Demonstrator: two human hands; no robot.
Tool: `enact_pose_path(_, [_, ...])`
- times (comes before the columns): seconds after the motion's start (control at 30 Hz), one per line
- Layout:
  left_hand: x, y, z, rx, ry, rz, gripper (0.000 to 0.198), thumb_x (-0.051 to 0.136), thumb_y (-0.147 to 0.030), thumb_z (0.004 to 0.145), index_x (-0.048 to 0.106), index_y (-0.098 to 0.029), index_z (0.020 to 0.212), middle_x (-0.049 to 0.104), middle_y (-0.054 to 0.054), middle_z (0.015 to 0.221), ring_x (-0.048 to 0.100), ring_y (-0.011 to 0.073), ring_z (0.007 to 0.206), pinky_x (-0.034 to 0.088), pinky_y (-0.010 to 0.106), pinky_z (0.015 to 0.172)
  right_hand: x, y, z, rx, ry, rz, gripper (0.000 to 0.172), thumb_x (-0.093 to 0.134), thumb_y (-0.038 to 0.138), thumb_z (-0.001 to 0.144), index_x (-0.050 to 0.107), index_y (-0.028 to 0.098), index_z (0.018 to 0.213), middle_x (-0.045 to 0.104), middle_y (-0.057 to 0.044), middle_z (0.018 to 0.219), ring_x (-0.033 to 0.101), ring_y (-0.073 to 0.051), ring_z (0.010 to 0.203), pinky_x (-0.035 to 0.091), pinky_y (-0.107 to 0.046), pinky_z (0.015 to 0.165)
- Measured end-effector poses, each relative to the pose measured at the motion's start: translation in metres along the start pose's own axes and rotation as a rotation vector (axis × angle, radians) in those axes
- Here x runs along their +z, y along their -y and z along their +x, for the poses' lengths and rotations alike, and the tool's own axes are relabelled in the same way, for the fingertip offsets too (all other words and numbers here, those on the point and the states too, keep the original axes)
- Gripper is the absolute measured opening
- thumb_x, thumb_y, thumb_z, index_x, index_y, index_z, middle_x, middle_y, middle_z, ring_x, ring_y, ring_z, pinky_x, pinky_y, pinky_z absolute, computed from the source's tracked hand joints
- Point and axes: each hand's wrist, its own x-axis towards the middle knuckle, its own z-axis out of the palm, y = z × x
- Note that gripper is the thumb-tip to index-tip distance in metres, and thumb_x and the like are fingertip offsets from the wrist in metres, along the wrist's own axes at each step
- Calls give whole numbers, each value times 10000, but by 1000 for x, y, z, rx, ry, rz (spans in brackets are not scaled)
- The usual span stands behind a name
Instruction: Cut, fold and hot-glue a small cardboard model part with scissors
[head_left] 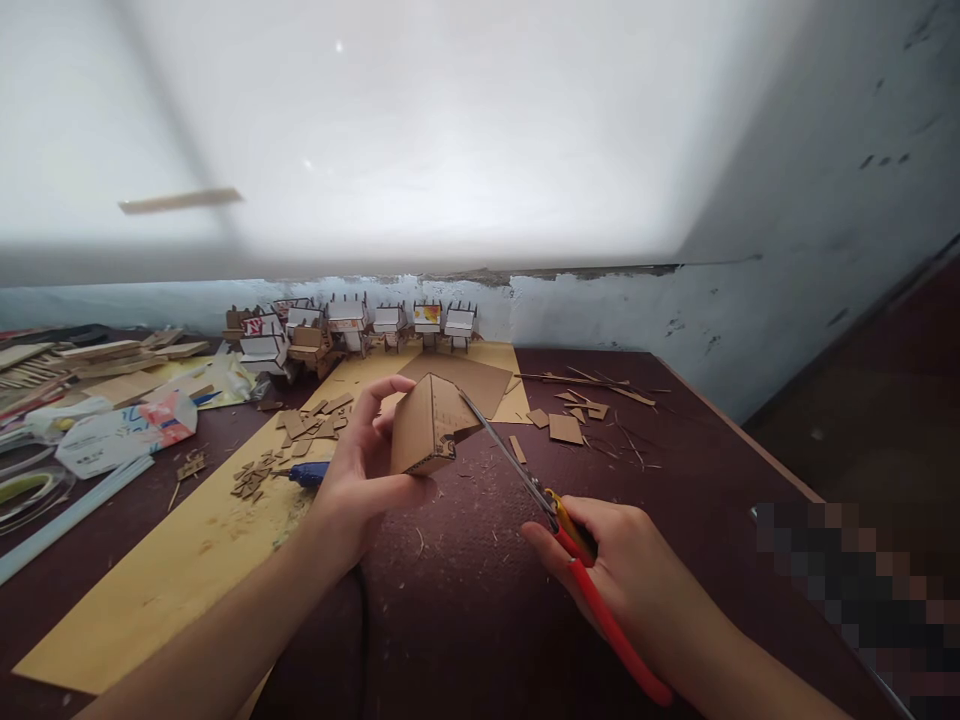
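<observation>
My left hand (361, 470) is closed around a brown piece of cardboard (429, 424), held up above the dark red table (675, 470). My right hand (615, 575) grips red-handled scissors (555, 525) whose blades reach up and left to the cardboard's right edge. The blade tips touch or enter the cardboard near its top corner. A blue-tipped tool (309, 473) lies on the table just left of my left hand.
A yellow sheet (172, 570) covers the table's left part, strewn with cardboard scraps (296, 440). Small cardboard model chairs (352, 325) line the wall at the back. Wood strips and packaging (120, 430) lie at far left. More offcuts (577, 410) sit at back right.
</observation>
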Motion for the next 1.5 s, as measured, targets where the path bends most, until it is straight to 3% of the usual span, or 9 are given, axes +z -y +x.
enact_pose_path(0.23, [4, -3, -1, -39, -23, -34, 789, 803, -78, 546, 527, -317, 1246, 667, 20, 969, 590, 167, 758, 423, 234, 580, 3, -3, 1, -7, -59, -13, 635, 547, 742, 891, 290, 238, 603, 398, 38, 555, 341, -130, 535, 265, -271, 495])
enact_pose_path(0.43, [2, -3, -1, -32, -10, -33, 804, 796, -71, 555, 523, -313, 1272, 660, 23, 984, 594, 164, 761, 433, 230, 588, 4, -6, 2, -81, -158, -24, 579, 593, 652, 919, 298, 249, 624, 366, 58, 539, 299, -127, 524, 260, -276, 499])
enact_pose_path(0.63, [2, -2, -1, 7, 32, 1, 811, 781, -37, 576, 517, -332, 1284, 656, 18, 1024, 622, 163, 759, 435, 217, 580, 1, -1, 1, -121, -39, -45, 386, 578, 559, 960, 411, 256, 790, 579, 12, 751, 485, -157, 622, 385, -275, 570])
enact_pose_path(0.93, [1, -2, -2, 49, 83, 20, 822, 818, -50, 569, 526, -341, 1281, 644, 31, 1070, 624, 188, 835, 469, 216, 595, 6, -2, -2, -69, -69, -100, 513, 571, 648, 923, 352, 257, 672, 488, 33, 607, 393, -146, 538, 292, -279, 510])
enact_pose_path(1.5, [2, -4, -4, -14, 73, -17, 850, 787, -63, 524, 509, -331, 1281, 653, 14, 991, 597, 153, 714, 439, 218, 546, 12, -4, -5, -168, -145, -54, 560, 581, 618, 943, 292, 258, 627, 400, 58, 542, 341, -128, 503, 274, -270, 489])
